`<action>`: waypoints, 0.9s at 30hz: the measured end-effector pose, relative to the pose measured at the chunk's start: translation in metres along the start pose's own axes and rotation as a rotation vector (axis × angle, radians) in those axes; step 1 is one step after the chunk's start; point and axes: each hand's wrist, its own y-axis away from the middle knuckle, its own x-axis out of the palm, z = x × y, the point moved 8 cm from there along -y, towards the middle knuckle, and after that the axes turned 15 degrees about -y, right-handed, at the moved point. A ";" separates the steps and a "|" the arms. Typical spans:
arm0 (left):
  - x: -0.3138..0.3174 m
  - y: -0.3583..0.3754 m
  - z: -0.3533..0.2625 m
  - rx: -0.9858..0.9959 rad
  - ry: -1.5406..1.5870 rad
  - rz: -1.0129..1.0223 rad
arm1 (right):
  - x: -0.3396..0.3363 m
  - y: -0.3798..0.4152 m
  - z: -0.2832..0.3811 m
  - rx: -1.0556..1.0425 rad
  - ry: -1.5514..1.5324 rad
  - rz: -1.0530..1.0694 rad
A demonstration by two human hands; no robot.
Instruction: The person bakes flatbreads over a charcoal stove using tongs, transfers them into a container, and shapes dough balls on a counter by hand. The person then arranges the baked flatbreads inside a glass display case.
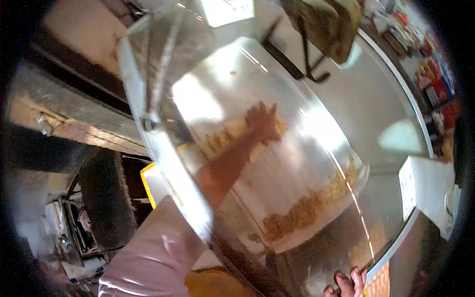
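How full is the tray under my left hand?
Partly full: the tray has pieces near the left hand and along one edge, bare surface between.

Pale yellowish pieces (pixel 218 140) in a row, flat on a shiny tray (pixel 282 180).

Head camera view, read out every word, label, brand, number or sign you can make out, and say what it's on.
No text can be read.
White box, right side: faint markings on its face, too blurred to read.
Colourful packets, upper right: any print is too small and blurred.
Clear-walled case around the left hand: no lettering I can make out.
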 end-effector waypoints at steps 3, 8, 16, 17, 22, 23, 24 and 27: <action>0.010 -0.015 -0.015 -0.019 0.053 -0.095 | -0.005 -0.021 0.007 0.080 0.009 0.389; 0.019 -0.109 -0.062 0.203 0.538 0.045 | -0.002 -0.011 0.000 0.018 -0.017 0.236; 0.032 -0.193 -0.134 0.311 1.577 -0.082 | 0.001 0.004 -0.006 -0.022 -0.100 0.064; 0.066 -0.235 -0.154 0.442 1.283 -0.223 | 0.006 0.004 -0.011 -0.017 -0.097 0.068; 0.008 -0.131 -0.129 0.189 2.001 0.047 | 0.003 0.003 -0.008 -0.156 -0.088 -0.089; 0.005 -0.127 -0.130 0.186 2.018 0.071 | 0.002 0.003 -0.007 -0.162 -0.080 -0.087; 0.003 -0.122 -0.130 0.183 2.031 0.090 | 0.002 0.001 -0.006 -0.162 -0.078 -0.089; 0.014 -0.149 -0.139 0.474 2.011 0.190 | -0.007 0.018 -0.003 -0.180 -0.020 -0.064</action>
